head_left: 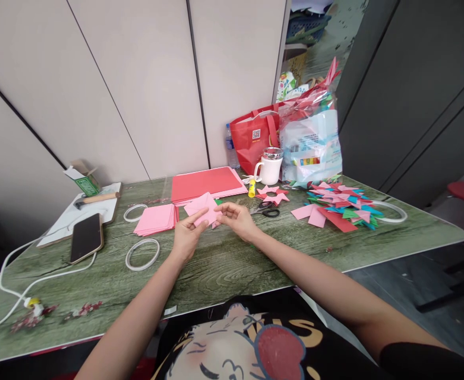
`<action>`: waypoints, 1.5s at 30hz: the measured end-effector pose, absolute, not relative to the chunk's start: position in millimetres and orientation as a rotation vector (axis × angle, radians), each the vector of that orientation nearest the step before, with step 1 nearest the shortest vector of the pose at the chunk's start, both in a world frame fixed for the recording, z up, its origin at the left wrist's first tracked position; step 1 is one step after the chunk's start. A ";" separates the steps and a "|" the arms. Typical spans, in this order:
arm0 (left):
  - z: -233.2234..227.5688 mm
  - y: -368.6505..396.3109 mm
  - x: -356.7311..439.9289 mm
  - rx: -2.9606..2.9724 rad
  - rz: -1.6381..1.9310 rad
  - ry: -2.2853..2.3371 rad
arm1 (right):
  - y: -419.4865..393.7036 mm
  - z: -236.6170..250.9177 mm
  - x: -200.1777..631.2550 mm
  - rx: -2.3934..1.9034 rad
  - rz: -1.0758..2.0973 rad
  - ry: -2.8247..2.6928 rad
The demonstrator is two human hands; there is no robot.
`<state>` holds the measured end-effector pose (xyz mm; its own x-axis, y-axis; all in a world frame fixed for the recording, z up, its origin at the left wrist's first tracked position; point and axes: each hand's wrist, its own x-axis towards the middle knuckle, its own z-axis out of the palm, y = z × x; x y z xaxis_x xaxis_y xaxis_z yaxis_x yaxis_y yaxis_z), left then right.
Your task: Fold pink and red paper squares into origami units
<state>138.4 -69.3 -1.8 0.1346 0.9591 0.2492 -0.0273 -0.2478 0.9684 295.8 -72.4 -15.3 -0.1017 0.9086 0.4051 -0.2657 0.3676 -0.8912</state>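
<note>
Green table (232, 269) bare toward near edge; both hands' grip pinching pink paper (203, 208).

The red bag (255, 138) against the wall carries a white square QR code, too small to scan by eye. The shirt (279, 338) has yellow letters, of which only a final "S" shows. Print on the plastic bag (311, 150) and green box (86, 182) is too blurred to read.

both forearms reach forward, left hand (187, 232) and right hand (235, 217) close together, fingers pinching.
</note>
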 end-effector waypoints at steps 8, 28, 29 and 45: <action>-1.6 -72.4 136.5 1.746 1.215 1.090 | -68.7 -19.5 295.5 -0.801 1.120 -1.278; -3.3 -63.6 135.3 1.498 1.291 0.977 | -63.8 -20.0 295.8 -0.731 1.284 -1.216; -3.7 -63.1 134.9 1.485 1.300 0.988 | -63.9 -19.3 295.6 -0.711 1.272 -1.210; 3.3 -69.2 137.2 1.367 1.146 0.891 | -68.7 -16.1 300.2 -0.778 0.902 -1.506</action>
